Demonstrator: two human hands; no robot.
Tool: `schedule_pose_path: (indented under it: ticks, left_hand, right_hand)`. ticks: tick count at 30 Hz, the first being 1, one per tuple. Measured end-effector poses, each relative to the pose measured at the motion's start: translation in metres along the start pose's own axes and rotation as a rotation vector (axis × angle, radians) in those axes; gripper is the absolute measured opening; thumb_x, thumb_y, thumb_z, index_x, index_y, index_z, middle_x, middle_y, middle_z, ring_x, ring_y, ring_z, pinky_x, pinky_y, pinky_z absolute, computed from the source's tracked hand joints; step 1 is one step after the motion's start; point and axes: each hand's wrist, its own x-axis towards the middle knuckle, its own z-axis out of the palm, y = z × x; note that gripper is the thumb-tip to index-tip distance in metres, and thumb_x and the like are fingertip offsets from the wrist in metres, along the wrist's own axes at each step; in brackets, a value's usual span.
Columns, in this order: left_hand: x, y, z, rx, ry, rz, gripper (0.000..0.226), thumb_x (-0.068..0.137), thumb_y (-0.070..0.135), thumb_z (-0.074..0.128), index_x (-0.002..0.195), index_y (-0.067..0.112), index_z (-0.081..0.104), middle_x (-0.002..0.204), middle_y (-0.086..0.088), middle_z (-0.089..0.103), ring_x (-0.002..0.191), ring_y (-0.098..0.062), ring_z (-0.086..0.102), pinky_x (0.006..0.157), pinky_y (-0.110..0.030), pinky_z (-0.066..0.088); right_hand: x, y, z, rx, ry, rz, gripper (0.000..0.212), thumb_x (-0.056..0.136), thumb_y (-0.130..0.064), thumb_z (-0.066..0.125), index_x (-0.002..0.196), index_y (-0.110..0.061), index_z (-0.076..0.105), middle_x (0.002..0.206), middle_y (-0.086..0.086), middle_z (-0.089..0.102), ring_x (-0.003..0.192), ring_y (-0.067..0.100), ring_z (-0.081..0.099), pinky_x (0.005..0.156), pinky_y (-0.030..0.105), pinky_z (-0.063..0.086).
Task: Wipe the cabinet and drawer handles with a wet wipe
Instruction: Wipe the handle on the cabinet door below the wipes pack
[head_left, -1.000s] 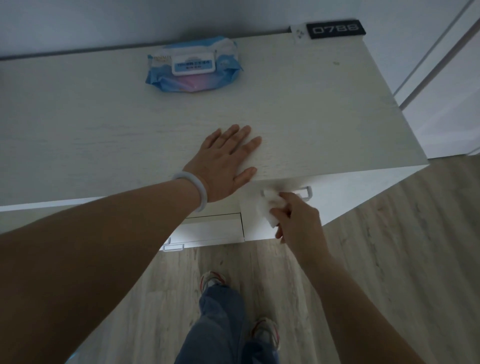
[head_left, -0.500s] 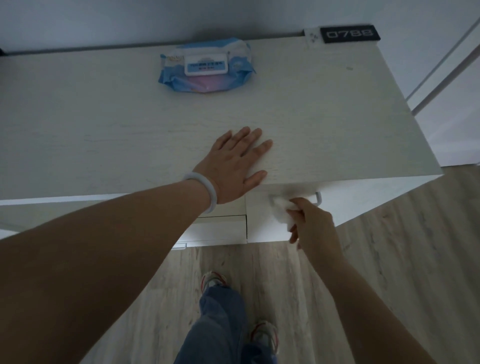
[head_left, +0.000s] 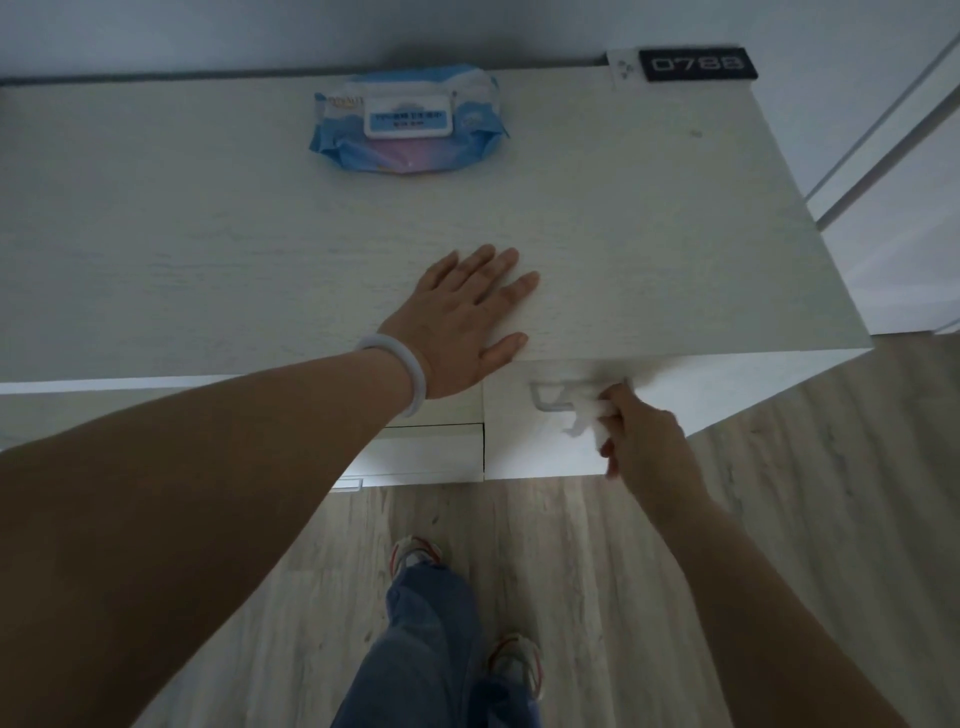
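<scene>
Now right-hand fingers (head_left: 610, 410) pinch the wet wipe (head_left: 584, 418) against the handle (head_left: 550, 397).

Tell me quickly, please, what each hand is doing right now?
Left hand: open, resting flat on the cabinet top.
Right hand: fingers pinch the wet wipe at the drawer handle.

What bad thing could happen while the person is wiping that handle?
The wipe is bunched in the right hand at the right end of the handle, so the left part might get missed. A loose corner hangs down and could slip free. The left hand leans near the cabinet top's edge and might slide off.
</scene>
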Motion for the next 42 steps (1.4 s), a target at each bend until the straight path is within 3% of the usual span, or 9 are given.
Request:
schedule_pose_path:
  ticks: [6,10,14,17,21,26,30,37,42]
  left_hand:
    - [0.000,0.001,-0.003,0.008,-0.010,-0.003,0.067,0.093,0.057,0.015,0.152,0.025,0.019,0.159,-0.007,0.018,0.147,-0.025,0.017,0.119,-0.044,0.013]
    - [0.000,0.000,-0.002,0.001,-0.014,-0.007,0.068,0.092,0.057,0.015,0.152,0.025,0.019,0.160,-0.006,0.018,0.147,-0.025,0.017,0.119,-0.044,0.014]
    - [0.001,0.000,-0.001,-0.001,-0.022,-0.004,0.068,0.092,0.058,0.013,0.153,0.026,0.016,0.160,-0.006,0.016,0.148,-0.025,0.014,0.119,-0.044,0.013]
    - [0.002,0.000,-0.002,0.003,-0.026,-0.007,0.069,0.092,0.058,0.012,0.153,0.026,0.015,0.160,-0.006,0.014,0.148,-0.024,0.013,0.119,-0.044,0.012]
    - [0.001,0.001,-0.004,0.000,-0.035,-0.006,0.069,0.091,0.058,0.011,0.152,0.026,0.015,0.161,-0.005,0.014,0.148,-0.024,0.012,0.119,-0.044,0.012]
    - [0.000,0.001,-0.004,-0.002,-0.026,-0.003,0.069,0.092,0.058,0.013,0.152,0.025,0.017,0.160,-0.006,0.017,0.147,-0.025,0.015,0.119,-0.045,0.013]
    - [0.000,0.001,-0.004,0.000,-0.026,0.000,0.069,0.092,0.058,0.013,0.152,0.025,0.016,0.160,-0.006,0.016,0.148,-0.025,0.014,0.119,-0.045,0.013]
    - [0.000,0.000,-0.002,-0.008,-0.033,0.000,0.069,0.092,0.058,0.013,0.152,0.025,0.016,0.160,-0.006,0.016,0.148,-0.025,0.014,0.119,-0.045,0.013]
    - [0.000,0.001,-0.004,-0.005,-0.034,0.001,0.069,0.092,0.058,0.012,0.152,0.025,0.016,0.160,-0.007,0.016,0.148,-0.025,0.014,0.119,-0.045,0.013]
  right_hand:
    - [-0.004,-0.053,0.034,0.544,-0.219,0.282,0.036,0.101,-0.043,0.033,0.084,-0.025,0.059,0.069,0.001,0.064,0.051,0.013,0.055,0.038,0.019,0.039]
    - [-0.002,-0.021,0.011,0.257,-0.119,0.019,0.017,0.102,-0.024,0.038,0.092,-0.027,0.052,0.067,0.003,0.064,0.047,0.015,0.059,0.044,0.023,0.046]
    - [-0.003,-0.002,-0.005,0.370,-0.093,0.039,0.012,0.101,-0.015,0.044,0.095,-0.021,0.052,0.064,0.005,0.066,0.042,0.018,0.059,0.039,0.015,0.038]
    - [-0.004,-0.016,0.014,0.482,-0.147,0.059,0.007,0.102,-0.021,0.043,0.098,-0.023,0.048,0.068,0.008,0.067,0.044,0.018,0.059,0.037,0.017,0.038]
    - [0.002,-0.003,0.006,0.384,-0.143,0.013,0.008,0.101,-0.027,0.043,0.096,-0.023,0.049,0.067,0.006,0.067,0.044,0.023,0.061,0.039,0.019,0.038]
    - [0.004,0.003,0.003,0.295,-0.115,0.017,0.021,0.102,-0.030,0.039,0.122,-0.024,0.046,0.073,0.001,0.067,0.042,0.010,0.056,0.050,0.021,0.045]
    - [-0.002,-0.030,0.035,0.368,-0.231,0.007,0.020,0.102,-0.038,0.037,0.120,-0.031,0.038,0.077,0.005,0.066,0.045,0.011,0.057,0.048,0.025,0.050]
    - [0.005,-0.010,0.010,0.329,0.005,0.186,0.029,0.103,-0.039,0.033,0.119,-0.022,0.050,0.073,0.007,0.065,0.052,0.015,0.058,0.044,0.019,0.042]
    - [0.002,-0.046,0.038,0.317,-0.124,0.108,0.033,0.101,-0.047,0.032,0.119,-0.024,0.048,0.074,0.005,0.066,0.053,0.015,0.061,0.053,0.030,0.051]
